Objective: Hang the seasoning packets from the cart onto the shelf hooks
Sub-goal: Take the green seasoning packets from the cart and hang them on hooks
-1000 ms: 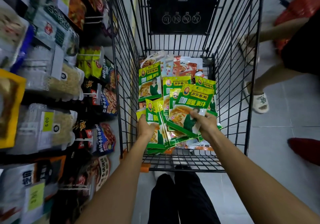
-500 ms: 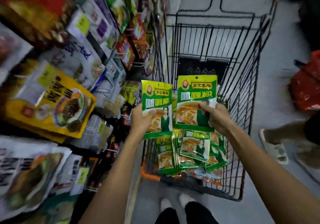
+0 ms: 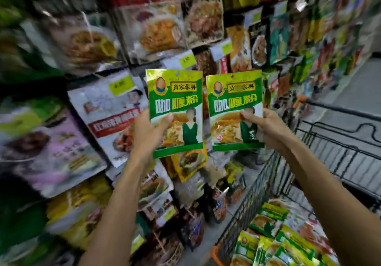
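Left hand (image 3: 147, 134) and right hand (image 3: 268, 128) grip two packets (image 3: 177, 98).

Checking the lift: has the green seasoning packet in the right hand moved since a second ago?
Yes. The green seasoning packet in the right hand rose out of the black wire cart; it is now above its rim, to its left.
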Action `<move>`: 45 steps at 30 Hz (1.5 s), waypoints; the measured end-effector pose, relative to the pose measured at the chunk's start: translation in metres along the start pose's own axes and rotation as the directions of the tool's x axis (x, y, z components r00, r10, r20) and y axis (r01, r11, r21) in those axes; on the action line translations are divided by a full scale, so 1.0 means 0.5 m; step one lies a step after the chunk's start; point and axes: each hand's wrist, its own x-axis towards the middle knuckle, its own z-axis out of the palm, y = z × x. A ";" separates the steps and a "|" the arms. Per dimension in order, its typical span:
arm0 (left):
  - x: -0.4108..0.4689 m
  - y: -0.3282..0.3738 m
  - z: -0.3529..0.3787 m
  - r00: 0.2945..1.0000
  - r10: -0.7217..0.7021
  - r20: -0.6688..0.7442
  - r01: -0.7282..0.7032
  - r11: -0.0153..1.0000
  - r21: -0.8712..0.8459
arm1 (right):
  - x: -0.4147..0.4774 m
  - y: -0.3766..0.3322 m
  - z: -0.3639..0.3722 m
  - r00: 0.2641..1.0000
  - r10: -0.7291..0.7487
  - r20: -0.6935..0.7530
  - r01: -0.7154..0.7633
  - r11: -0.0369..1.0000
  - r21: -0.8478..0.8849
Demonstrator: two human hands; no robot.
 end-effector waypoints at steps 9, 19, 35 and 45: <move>-0.032 0.202 -0.297 0.919 0.195 -0.342 -0.176 0.981 0.085 | 0.036 -0.213 0.290 0.902 -0.283 0.327 0.231 0.954 0.189; -0.093 0.305 -0.534 0.795 0.324 -0.512 -0.238 0.944 0.227 | 0.027 -0.301 0.574 0.733 -0.383 0.562 0.261 0.922 0.288; -0.072 0.307 -0.625 0.759 0.300 -0.578 -0.297 0.949 0.102 | 0.040 -0.368 0.711 0.744 -0.297 0.598 0.213 0.954 0.209; -0.062 0.303 -0.623 0.752 0.303 -0.586 -0.319 0.945 0.079 | 0.057 -0.371 0.748 0.789 -0.167 0.591 0.102 0.985 0.142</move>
